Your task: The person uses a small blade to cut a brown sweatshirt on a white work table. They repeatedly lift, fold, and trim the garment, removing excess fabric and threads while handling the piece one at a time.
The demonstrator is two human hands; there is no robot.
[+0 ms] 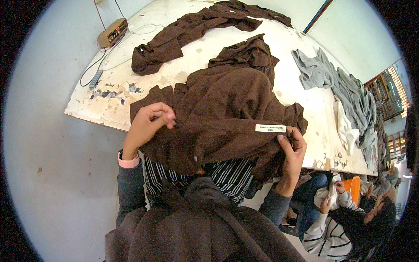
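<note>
A dark brown garment (231,98) is draped in front of me, partly on the white table and partly hanging over its near edge. A small white label (262,129) with dark print sits on a folded band of its cloth. My right hand (293,150) pinches the band beside the label's right end, thumb on top. To the left, my left hand (150,125) is closed in a pinch just above the cloth. Something small and dark shows at its fingertips, too small to name.
More brown garments (187,32) lie at the table's (115,78) far side. Grey cloth (340,85) and a white piece (345,126) are heaped at right. A brown box with wires (112,33) stands at far left. A person (334,218) handling white cloth sits at lower right, near an orange chair (352,187).
</note>
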